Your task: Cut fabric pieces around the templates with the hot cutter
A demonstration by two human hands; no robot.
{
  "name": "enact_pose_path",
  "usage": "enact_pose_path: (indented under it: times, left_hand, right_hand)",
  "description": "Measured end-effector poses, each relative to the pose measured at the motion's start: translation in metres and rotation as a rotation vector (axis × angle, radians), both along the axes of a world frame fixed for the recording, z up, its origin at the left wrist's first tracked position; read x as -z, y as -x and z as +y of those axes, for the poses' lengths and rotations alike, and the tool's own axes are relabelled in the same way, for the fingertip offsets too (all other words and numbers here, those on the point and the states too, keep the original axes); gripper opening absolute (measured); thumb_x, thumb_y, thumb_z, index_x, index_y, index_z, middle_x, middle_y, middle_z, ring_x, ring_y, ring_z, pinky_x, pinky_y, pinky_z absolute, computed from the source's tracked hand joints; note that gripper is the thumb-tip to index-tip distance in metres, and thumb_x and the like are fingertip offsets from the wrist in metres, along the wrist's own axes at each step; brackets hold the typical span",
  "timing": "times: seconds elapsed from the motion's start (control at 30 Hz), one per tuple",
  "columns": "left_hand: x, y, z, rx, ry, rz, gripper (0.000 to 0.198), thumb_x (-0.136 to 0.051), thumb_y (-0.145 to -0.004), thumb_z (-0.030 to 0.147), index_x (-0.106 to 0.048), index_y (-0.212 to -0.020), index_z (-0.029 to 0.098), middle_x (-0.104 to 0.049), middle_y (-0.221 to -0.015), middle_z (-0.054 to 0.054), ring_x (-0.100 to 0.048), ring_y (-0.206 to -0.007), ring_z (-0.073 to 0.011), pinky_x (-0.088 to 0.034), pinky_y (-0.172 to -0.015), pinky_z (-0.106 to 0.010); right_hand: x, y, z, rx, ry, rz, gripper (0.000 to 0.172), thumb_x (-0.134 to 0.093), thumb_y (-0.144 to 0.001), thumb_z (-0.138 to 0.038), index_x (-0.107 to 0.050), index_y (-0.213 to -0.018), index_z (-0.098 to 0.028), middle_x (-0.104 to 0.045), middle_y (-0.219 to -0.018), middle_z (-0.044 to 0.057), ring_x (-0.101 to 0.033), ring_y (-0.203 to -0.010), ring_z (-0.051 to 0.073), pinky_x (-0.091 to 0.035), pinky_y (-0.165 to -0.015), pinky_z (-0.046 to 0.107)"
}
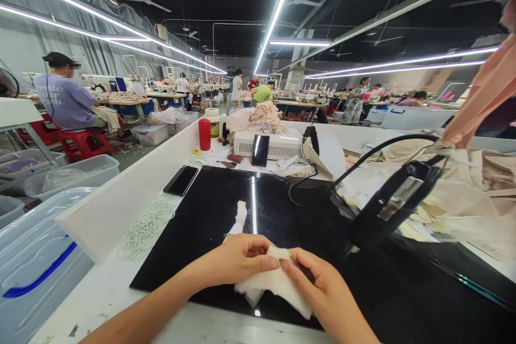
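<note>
On the glossy black surface [209,215], left hand [237,260] and right hand [320,285] hold fingers clamped on a cream fabric piece [274,285].

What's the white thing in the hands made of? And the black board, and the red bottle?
The cloth looks like soft, matte fabric: it folds and droops between the left hand and right hand. The board looks like glossy glass or plastic: it mirrors a ceiling light. The bottle seems smooth plastic or metal; too small to tell.
</note>
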State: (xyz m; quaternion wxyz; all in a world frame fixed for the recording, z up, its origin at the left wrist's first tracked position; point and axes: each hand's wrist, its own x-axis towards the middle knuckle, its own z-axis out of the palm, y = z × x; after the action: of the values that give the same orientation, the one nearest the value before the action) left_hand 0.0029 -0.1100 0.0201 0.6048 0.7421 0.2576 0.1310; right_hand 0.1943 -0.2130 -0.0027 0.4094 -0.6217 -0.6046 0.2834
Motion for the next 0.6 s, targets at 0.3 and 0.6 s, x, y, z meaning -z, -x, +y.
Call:
enact_pose_path:
  times: [0.3, 0.6]
  left_hand:
    - [0.012, -0.006, 0.002, -0.108, -0.159, 0.054, 0.045, -0.061, -0.086, 0.057, -0.044, -0.070, 0.019, -0.037, -0.068, 0.005, -0.033, -0.064, -0.0108, -0.024, -0.054, -0.023]
    - [0.009, -0.009, 0.005, -0.160, -0.039, -0.014, 0.060, -0.061, -0.076, 0.077, -0.044, -0.069, 0.019, -0.037, -0.066, 0.006, -0.032, -0.060, -0.0104, -0.024, -0.053, -0.023]
  right_hand:
    - [-0.003, 0.018, 0.008, 0.016, -0.061, -0.045, 0.040, -0.050, -0.098, -0.049, -0.056, -0.071, -0.020, -0.053, -0.070, -0.001, -0.054, -0.069, 0.016, -0.041, -0.063, 0.025]
    - [0.010, 0.012, -0.005, 0.125, -0.617, -0.463, 0.024, -0.054, -0.101, -0.028, -0.061, -0.124, -0.026, -0.067, -0.118, 0.008, -0.065, -0.107, 0.023, -0.054, -0.091, 0.033]
